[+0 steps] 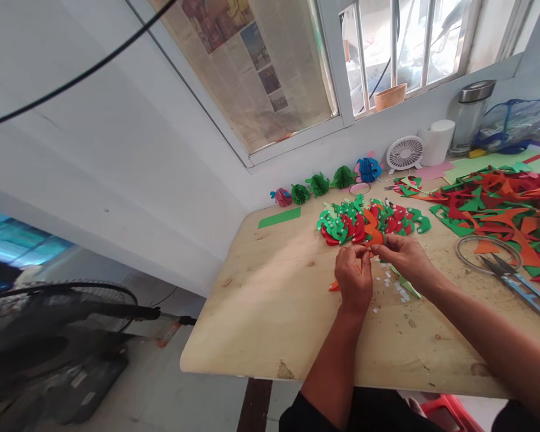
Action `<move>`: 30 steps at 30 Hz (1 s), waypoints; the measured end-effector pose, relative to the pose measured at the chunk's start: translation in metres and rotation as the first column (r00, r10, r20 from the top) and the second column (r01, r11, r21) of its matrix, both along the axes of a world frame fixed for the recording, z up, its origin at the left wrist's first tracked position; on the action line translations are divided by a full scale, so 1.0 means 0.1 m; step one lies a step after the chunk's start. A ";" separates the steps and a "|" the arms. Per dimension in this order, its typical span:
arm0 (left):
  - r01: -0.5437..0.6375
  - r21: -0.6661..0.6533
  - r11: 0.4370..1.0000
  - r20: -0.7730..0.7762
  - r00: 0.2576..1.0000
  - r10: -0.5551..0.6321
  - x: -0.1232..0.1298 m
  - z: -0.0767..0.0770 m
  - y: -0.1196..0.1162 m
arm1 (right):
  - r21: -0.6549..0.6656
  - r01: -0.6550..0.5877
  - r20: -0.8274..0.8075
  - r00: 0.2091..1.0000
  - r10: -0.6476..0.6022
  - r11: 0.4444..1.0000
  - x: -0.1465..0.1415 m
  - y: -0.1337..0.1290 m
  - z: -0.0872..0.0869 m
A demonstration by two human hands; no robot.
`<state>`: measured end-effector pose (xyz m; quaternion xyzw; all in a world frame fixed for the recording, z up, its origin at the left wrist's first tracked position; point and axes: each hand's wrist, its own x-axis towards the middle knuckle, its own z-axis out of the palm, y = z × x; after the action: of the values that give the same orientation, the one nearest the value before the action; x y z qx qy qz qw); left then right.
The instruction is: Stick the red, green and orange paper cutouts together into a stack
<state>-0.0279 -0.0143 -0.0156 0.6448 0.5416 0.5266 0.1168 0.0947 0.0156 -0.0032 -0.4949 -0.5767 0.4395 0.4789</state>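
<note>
My left hand (354, 277) is closed in a pinch above the table, with an orange paper cutout (333, 287) showing at its left side. My right hand (407, 259) meets it fingertip to fingertip; what its pinched fingers hold is too small to make out. Just beyond both hands lies a pile of curved green and red paper cutouts (344, 223), several with small white patches. An orange curved cutout (372, 223) lies on that pile, partly behind my fingers. Small white paper bits (402, 293) and a pale green strip (405, 281) lie under my right hand.
Scissors (517, 288) and a tape ring (465, 255) lie at right, beside a large heap of paper scraps (513, 210). Along the wall stand folded-paper figures (318, 183), a small fan (405, 153), a white roll (437, 143) and a glass jar (470, 120).
</note>
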 end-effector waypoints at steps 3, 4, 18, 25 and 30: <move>-0.004 0.008 1.000 -0.013 1.000 0.004 0.00 -0.01 0.01 | 0.003 0.002 0.024 1.000 -0.002 1.000 0.00 0.00 0.00; -0.007 0.010 1.000 -0.017 1.000 0.007 0.00 -0.01 0.01 | 0.005 0.003 0.033 0.999 -0.003 1.000 0.00 -0.01 0.00; -0.019 0.071 0.997 -0.084 0.996 0.025 0.01 0.00 0.02 | 0.019 0.003 0.073 0.997 -0.004 1.000 0.00 -0.01 0.02; -0.033 0.053 0.998 -0.079 0.996 0.037 0.00 0.00 0.01 | 0.025 0.022 0.102 0.995 -0.025 0.999 -0.01 -0.02 0.03; -0.027 0.044 0.999 -0.090 0.995 0.031 0.00 -0.01 0.01 | 0.035 0.029 0.089 0.995 -0.032 0.999 -0.01 -0.03 0.04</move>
<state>-0.0280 -0.0129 -0.0162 0.6624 0.5442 0.5100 0.0706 0.0939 0.0127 0.0008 -0.5146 -0.5975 0.3997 0.4674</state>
